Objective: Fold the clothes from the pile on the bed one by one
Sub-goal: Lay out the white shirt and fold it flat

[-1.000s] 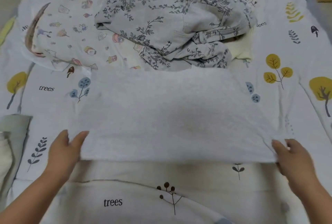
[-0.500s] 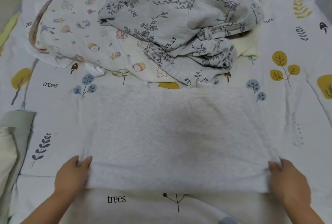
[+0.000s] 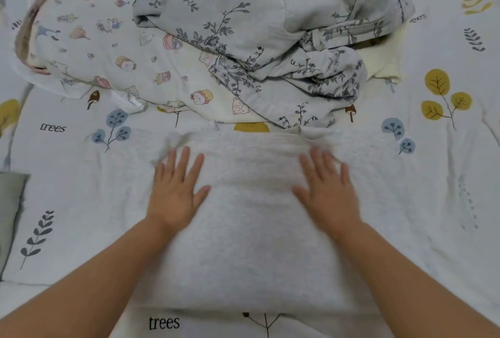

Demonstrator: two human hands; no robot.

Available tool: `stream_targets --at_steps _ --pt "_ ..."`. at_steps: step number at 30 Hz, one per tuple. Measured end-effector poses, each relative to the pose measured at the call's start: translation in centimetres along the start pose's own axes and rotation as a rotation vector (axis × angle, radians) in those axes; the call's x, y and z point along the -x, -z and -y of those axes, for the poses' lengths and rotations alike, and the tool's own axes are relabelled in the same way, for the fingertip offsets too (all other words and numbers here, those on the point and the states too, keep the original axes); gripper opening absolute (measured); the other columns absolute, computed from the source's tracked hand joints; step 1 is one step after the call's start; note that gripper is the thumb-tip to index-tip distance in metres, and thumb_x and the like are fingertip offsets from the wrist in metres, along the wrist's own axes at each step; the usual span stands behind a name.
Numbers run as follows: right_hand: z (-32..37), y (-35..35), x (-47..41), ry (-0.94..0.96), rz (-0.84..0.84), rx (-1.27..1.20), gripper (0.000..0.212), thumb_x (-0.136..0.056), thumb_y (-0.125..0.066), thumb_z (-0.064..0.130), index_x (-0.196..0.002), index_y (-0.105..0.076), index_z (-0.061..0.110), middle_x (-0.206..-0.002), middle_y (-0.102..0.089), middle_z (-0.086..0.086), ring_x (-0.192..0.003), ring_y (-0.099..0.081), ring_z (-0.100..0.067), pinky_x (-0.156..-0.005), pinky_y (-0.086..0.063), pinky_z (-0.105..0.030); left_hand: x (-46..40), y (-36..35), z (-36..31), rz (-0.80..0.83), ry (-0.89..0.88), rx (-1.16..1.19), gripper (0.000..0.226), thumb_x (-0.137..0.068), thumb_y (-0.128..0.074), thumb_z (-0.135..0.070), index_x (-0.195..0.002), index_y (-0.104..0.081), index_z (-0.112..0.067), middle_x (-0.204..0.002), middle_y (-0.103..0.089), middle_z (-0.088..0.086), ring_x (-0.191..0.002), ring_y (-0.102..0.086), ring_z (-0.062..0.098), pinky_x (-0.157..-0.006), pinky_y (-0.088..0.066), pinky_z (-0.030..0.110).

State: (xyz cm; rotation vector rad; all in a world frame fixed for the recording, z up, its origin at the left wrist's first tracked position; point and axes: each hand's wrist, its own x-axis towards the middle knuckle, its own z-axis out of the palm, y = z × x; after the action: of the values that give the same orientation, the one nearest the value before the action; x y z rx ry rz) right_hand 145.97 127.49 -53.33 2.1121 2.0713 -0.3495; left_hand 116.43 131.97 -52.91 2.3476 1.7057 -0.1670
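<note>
Both hands lay flat with fingers spread, holding nothing: the left hand (image 3: 176, 191) and right hand (image 3: 328, 191) pressed on the pale grey fleecy garment (image 3: 251, 243), spread near the bed's edge. The crumpled grey floral garment (image 3: 270, 26) lay beyond, far side.

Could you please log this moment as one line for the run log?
step: smoothing | item: white towel flat on bed | left hand open, pressing | right hand open, pressing | pile: floral garment unfolded
</note>
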Motion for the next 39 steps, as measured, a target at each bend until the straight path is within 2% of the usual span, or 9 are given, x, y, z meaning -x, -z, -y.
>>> stream_targets --at_steps 3,7,12,15,18,23,29,33,39 --pt "-4.9 -0.5 0.3 -0.143 -0.004 0.062 0.067 -0.088 0.001 0.063 -0.145 0.013 0.03 -0.154 0.018 0.007 -0.142 0.016 -0.013 -0.113 0.009 -0.045 -0.8 -0.3 3.7 0.065 0.115 -0.107 0.084 -0.079 0.01 -0.071 -0.149 -0.004 -0.027 -0.154 0.01 -0.005 -0.145 0.005 0.029 -0.112 0.0 0.056" --pt "-6.0 1.1 1.4 -0.341 -0.036 -0.085 0.066 -0.094 -0.02 0.05 -0.151 -0.009 0.019 -0.158 0.001 -0.008 -0.145 0.002 -0.026 -0.115 -0.002 -0.052 -1.0 1.3 3.1 0.002 0.334 -0.055 0.073 -0.089 -0.004 -0.062 -0.151 -0.005 -0.023 -0.158 0.008 0.006 -0.143 0.01 0.038 -0.112 0.004 0.06" --pt "1.2 0.8 6.2 -0.053 -0.222 -0.076 0.06 -0.093 -0.03 0.045 -0.139 -0.039 0.007 -0.144 -0.037 -0.022 -0.134 -0.032 -0.037 -0.108 -0.02 -0.058 4.1 0.6 -5.5 -0.033 -0.095 -0.039 0.066 -0.093 -0.019 -0.054 -0.143 -0.033 -0.014 -0.149 -0.031 0.019 -0.135 -0.024 0.048 -0.103 -0.016 0.064" --pt "2.8 -1.8 10.3 0.129 -0.1 -0.095 0.056 -0.096 -0.013 0.051 -0.137 -0.035 0.019 -0.153 -0.026 -0.007 -0.145 -0.007 -0.018 -0.11 -0.01 -0.048 8.3 -1.7 -6.7 0.129 -0.312 -0.054 0.058 -0.094 -0.02 -0.054 -0.141 -0.036 -0.023 -0.146 -0.038 0.008 -0.137 -0.021 0.036 -0.108 -0.014 0.056" --pt "-0.3 -2.8 12.9 0.014 -0.089 -0.104 0.06 -0.096 -0.003 0.053 -0.136 -0.034 0.021 -0.158 -0.003 0.008 -0.145 -0.002 -0.01 -0.112 -0.01 -0.044 9.6 -2.2 -4.9 0.166 -0.308 -0.09 0.058 -0.097 -0.013 -0.051 -0.14 -0.04 -0.023 -0.145 -0.042 0.005 -0.137 -0.025 0.028 -0.11 -0.011 0.046" --pt "-4.2 -0.4 14.6 -0.451 -0.164 -0.212 0.053 -0.092 -0.039 0.037 -0.127 -0.055 0.0 -0.131 -0.049 -0.031 -0.117 -0.051 -0.047 -0.093 -0.035 -0.063 9.7 -0.5 -4.9 0.201 -0.265 -0.061 0.06 -0.098 -0.01 -0.048 -0.138 -0.044 -0.019 -0.145 -0.039 0.008 -0.134 -0.031 0.03 -0.109 -0.012 0.047" --pt "-6.8 2.0 14.4 -0.853 0.06 -0.635 0.057 -0.083 -0.067 0.025 -0.132 -0.045 0.004 -0.128 -0.053 -0.017 -0.115 -0.051 -0.036 -0.095 -0.042 -0.045 9.7 0.2 -6.9 0.154 -0.19 -0.086 0.056 -0.083 -0.034 -0.038 -0.123 -0.062 -0.01 -0.132 -0.055 0.015 -0.119 -0.054 0.038 -0.1 -0.037 0.055" --pt "-7.6 3.2 13.4 -0.919 0.143 -0.941 0.04 -0.079 -0.073 0.022 -0.109 -0.058 0.001 -0.103 -0.065 -0.017 -0.082 -0.059 -0.027 -0.061 -0.043 -0.03 9.6 1.0 -7.1 0.228 -0.175 -0.049 0.053 -0.081 -0.037 -0.035 -0.118 -0.065 -0.009 -0.129 -0.058 0.015 -0.115 -0.057 0.037 -0.087 -0.045 0.057" --pt "-5.2 7.3 12.4 -0.849 0.209 -1.299 0.021 -0.082 -0.067 0.007 -0.103 -0.063 0.004 -0.09 -0.071 -0.012 -0.081 -0.068 -0.027 -0.066 -0.051 -0.032 9.2 1.2 -6.4 0.324 -0.113 0.121 0.054 -0.099 -0.031 -0.042 -0.149 -0.017 -0.028 -0.158 0.006 -0.002 -0.145 0.01 0.019 -0.114 0.011 0.04"
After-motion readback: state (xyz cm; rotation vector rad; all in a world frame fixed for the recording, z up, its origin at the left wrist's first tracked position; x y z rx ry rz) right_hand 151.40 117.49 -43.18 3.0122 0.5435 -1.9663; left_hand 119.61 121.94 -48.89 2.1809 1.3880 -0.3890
